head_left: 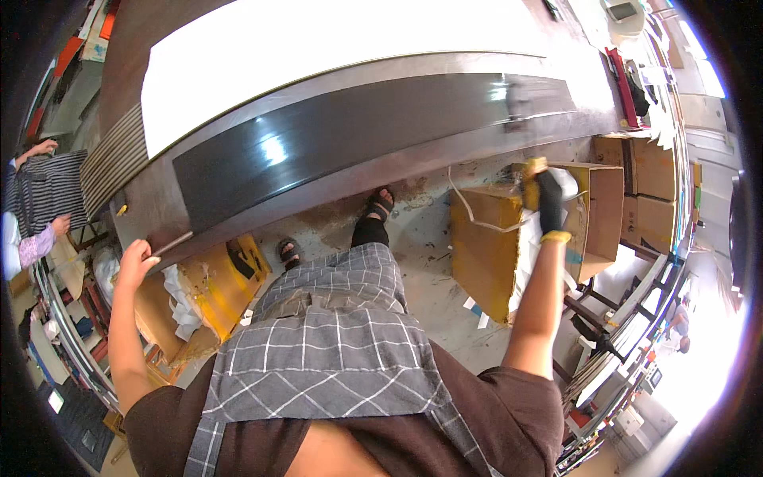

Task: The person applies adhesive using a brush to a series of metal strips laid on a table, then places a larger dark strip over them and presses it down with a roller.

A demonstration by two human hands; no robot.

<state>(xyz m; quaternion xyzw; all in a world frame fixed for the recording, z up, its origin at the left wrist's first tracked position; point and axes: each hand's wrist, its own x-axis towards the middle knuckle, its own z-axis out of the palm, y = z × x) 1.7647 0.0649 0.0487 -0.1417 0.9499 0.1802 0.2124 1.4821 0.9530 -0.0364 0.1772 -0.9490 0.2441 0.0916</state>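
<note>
My left hand (135, 261) grips a thin flat metal tool (171, 244) at the near edge of a long metal worktable (151, 208). A long glossy black sheet (350, 131) lies along the table, with a large white sheet (334, 48) behind it. My right hand (547, 199), in a black glove with a yellow cuff, hangs over an open cardboard box (604, 207) and is closed on a small yellowish object (531, 176) that I cannot make out. I wear a grey checked apron.
A yellow-stained cardboard box (481, 246) stands on the floor at my right, and another box (214, 286) with white rags sits under the table at my left. Stacked boxes (652, 171) line the right. Another person (40, 199) in stripes works at far left.
</note>
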